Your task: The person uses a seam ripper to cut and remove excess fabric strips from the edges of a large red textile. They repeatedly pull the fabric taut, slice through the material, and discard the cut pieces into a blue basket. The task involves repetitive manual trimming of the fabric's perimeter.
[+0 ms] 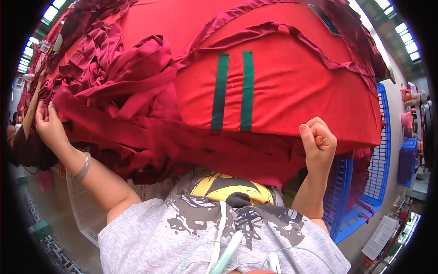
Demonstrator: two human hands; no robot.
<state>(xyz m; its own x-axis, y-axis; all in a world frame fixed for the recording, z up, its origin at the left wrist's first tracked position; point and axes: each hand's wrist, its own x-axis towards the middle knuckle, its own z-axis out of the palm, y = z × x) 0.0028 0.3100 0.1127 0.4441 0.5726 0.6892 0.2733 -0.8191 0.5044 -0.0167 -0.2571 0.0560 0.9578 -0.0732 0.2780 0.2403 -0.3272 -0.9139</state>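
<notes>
A heap of dark red fabric strips (132,82) lies on the left of the red-covered table (292,91). At the heap's far left edge, my left hand (51,125) has its fingertips closed on the dark red fabric. My right hand (319,148) is raised over the table's near right edge, curled into a fist. A small orange-brown rounded end (319,140) pokes out of that fist; the rest of the thing is hidden, so its kind does not show. More dark red fabric hangs over the near edge against my body.
Two green tape strips (220,91) mark the table cover. Long fabric bands (273,28) cross its far side. A dark flat object (325,19) lies far right. Blue plastic baskets (378,150) stand right, a white crate (86,196) lower left. Another person's forearm (33,107) is beside my left hand.
</notes>
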